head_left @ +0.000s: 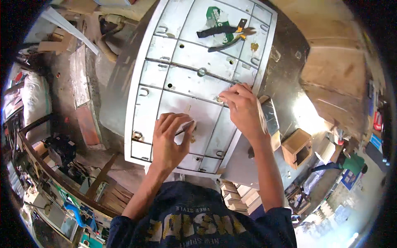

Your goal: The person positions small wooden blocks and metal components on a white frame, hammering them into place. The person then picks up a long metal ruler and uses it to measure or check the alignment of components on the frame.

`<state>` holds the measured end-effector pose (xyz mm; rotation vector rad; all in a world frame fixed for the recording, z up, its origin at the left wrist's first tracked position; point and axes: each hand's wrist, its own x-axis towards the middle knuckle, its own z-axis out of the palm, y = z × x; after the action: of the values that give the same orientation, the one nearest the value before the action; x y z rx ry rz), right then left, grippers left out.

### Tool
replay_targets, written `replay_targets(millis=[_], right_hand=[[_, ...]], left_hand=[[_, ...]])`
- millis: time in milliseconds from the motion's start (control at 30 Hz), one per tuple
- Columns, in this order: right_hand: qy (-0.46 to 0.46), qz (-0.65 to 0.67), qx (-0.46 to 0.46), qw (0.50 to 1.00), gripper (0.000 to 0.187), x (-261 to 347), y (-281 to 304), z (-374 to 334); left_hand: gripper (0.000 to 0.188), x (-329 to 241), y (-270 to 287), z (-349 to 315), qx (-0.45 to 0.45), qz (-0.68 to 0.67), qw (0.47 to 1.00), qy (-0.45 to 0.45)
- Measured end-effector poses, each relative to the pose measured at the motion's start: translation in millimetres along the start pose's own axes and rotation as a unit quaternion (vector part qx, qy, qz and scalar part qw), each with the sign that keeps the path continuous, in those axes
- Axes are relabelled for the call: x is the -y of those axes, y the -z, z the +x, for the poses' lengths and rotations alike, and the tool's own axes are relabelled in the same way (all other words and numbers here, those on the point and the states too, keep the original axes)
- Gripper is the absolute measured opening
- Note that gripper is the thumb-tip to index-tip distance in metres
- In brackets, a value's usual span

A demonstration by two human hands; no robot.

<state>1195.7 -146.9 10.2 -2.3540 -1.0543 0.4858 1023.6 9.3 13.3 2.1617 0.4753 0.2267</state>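
A large white panel (194,89) with dark grooves, round holes and U-shaped marks lies in front of me. Over its near half, my left hand (168,134) is closed in a pinch on a small dark thin piece (185,127). Farther right, my right hand (243,103) has its fingertips pressed together at a groove, touching the panel beside a small round spot (219,99). Whatever those fingers hold is hidden. Toward the panel's far end, pliers (231,41) with black and orange handles rest partly on a green and white packet (214,16).
Beneath the panel is a dark tabletop (118,99). An open wooden box (297,149) stands right of my forearm. Boards and a white sack (36,97) are on the left. Another person in a green top (353,164) is at the far right.
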Motion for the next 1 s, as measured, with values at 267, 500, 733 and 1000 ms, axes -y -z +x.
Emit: replay_targets(millis=[267,500,733,1000], right_hand=[[-0.021,0.018,-0.044,0.999,0.008,6,1,-4],[-0.185,0.164,-0.227,0.942,0.014,3,-3,-40],[-0.076,0.099,-0.154,0.98,0.025,1,-12,-33],[-0.011,0.083,-0.192,0.978,0.035,6,-27,-12]], left_hand=[[0.026,-6,-17,19,0.016,-0.003,1.0,0.014],[0.033,-12,-30,11,0.025,-0.034,0.998,0.05],[0.033,-18,-28,-28,0.104,-0.105,0.987,-0.057],[0.036,-6,-22,-43,0.146,-0.101,0.983,-0.045]])
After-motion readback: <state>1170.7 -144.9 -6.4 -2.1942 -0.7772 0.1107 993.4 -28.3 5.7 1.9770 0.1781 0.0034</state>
